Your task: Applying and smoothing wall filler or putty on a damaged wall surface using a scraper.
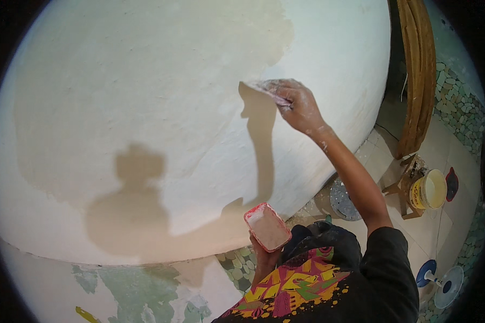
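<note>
My right hand [300, 107], dusted with white, grips a thin flat putty spreader [265, 87]. Its blade is at the large curved white wall [328, 48], close to the ragged edge between a beige patch [145, 64] and a whiter area. Low in front of my body, my left hand [265, 259] holds a red-rimmed rectangular tub [269, 229] from below. Pale, smooth paste fills much of the tub, and smears coat its rim. The shadows of my head and right arm fall across the wall.
To the right stands a brown wooden post [417, 75]. Beyond my right arm, a yellow-and-white bucket [428, 190] rests by a wooden stool [411, 209]. A grey round lid-like object [343, 200] and a blue-and-white stand [448, 286] are on the floor. Peeling green paint [137, 293] shows lower left.
</note>
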`<state>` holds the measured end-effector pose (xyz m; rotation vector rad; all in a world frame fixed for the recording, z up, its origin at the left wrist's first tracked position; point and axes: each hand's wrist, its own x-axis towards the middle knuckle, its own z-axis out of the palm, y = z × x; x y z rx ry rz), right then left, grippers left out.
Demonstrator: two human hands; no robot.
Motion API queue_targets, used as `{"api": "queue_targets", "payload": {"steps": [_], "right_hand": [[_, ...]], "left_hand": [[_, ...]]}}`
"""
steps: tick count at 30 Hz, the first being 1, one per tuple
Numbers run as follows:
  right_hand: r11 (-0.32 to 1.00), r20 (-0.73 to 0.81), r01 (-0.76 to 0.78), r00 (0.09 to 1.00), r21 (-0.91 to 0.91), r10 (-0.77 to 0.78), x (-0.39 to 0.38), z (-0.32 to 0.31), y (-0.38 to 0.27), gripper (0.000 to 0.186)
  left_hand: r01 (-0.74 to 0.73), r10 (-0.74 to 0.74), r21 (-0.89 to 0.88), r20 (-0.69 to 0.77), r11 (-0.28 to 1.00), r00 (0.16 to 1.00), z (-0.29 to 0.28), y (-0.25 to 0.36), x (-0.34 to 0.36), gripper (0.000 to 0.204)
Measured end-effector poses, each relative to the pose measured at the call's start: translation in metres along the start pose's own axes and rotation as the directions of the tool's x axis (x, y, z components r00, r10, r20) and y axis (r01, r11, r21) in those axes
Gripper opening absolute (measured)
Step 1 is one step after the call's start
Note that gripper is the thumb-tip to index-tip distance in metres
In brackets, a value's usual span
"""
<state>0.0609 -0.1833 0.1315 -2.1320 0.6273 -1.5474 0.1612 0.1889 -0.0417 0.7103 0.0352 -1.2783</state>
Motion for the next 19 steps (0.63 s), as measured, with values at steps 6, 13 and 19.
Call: {"api": "queue_targets", "payload": {"steps": [6, 13, 19], "right_hand": [[0.885, -0.087, 0.253, 0.947, -0.391, -0.309, 0.012, -0.001, 0.011, 0.050], [0.845, -0.008, 0.234, 0.963, -0.482, -0.271, -0.037, 0.012, 0.063, 0.049], [0.888, -0.244, -0.285, 0.890, 0.361, 0.385, -0.006, 0.009, 0.046, 0.052]], "left_hand": [[0.065, -0.067, -0.051, -0.034, 0.997, 0.997, -0.009, 0.000, 0.006, 0.070], [0.026, -0.026, -0.003, -0.005, 1.000, 1.000, -0.016, -0.001, 0.004, 0.072], [-0.015, 0.021, 0.143, -0.044, 0.990, 0.999, -0.003, -0.002, 0.001, 0.074]]}}
